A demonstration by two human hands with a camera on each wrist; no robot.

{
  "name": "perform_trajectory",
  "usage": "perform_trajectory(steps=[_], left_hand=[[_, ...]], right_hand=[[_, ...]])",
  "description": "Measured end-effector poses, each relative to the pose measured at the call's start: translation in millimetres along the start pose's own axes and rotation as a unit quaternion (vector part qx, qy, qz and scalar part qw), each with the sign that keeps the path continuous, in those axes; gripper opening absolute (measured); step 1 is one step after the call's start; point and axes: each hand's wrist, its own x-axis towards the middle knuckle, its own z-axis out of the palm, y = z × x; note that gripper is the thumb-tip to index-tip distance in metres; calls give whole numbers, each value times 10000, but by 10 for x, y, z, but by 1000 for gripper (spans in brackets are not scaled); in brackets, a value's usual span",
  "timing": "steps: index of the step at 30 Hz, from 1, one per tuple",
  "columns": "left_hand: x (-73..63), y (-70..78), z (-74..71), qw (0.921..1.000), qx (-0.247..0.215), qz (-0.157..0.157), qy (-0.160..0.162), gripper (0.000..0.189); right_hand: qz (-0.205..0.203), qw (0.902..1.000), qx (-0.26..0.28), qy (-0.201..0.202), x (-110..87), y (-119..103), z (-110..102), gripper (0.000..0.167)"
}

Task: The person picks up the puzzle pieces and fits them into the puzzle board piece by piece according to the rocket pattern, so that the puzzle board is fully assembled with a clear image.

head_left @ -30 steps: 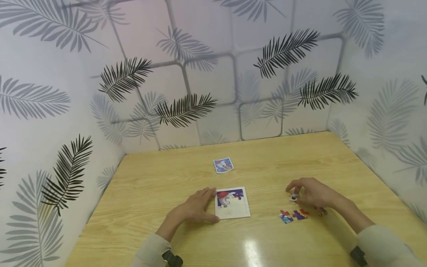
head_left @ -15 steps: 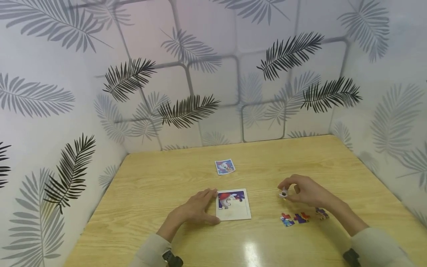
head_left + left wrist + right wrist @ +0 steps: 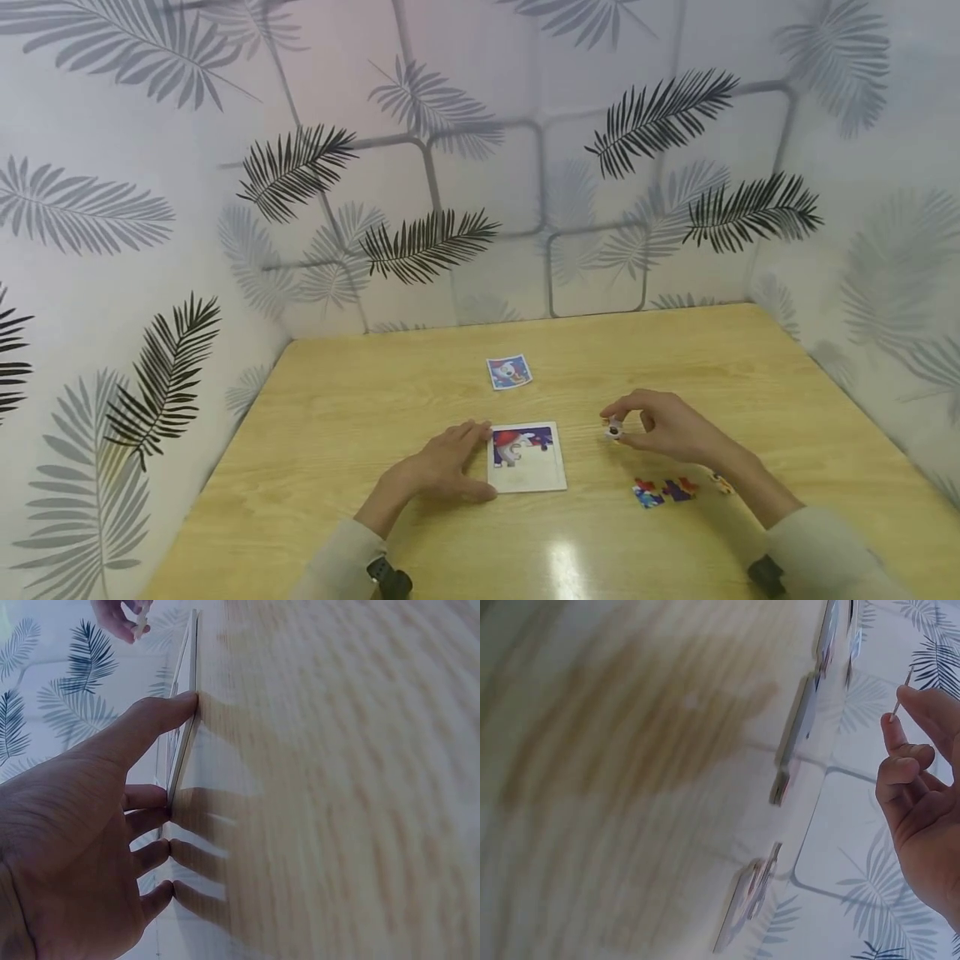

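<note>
My left hand (image 3: 442, 468) rests on the table at the left edge of a square white puzzle board (image 3: 528, 477). Its thumb and fingertips touch that edge, spread apart, as the left wrist view also shows (image 3: 82, 817). Joined pieces with a red and purple picture fill the board's upper part. To the right, my right hand (image 3: 675, 427) pinches a small white puzzle piece (image 3: 613, 428) between thumb and index finger, above the table. In the right wrist view the piece (image 3: 902, 694) shows edge-on. Loose puzzle pieces (image 3: 647, 493) lie below that hand, one partly hidden by the wrist.
A small square picture card (image 3: 509, 372) of a white cartoon animal lies behind the board. The light wooden table (image 3: 375, 375) meets a wall (image 3: 495, 275) with a leaf pattern at the back.
My right hand has lifted the white puzzle piece from near the loose pieces and moved it left towards the board. The left hand stays at the board's edge.
</note>
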Motion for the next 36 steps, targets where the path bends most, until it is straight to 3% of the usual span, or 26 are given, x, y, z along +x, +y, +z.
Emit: perform_trajectory(steps=[6,23,36], left_hand=[[6,-22,-27,10000,8,35,-9,97],[33,-35,10,9998,209,40,-20,96],[25,-10,-3,9997,214,-42,-54,96]], right_hand=[[-12,10000,43,-36,133,-70,97,25],[-156,9998,9,88,319,-225,302,20],[-96,9994,3,-322,430,-341,459,14]])
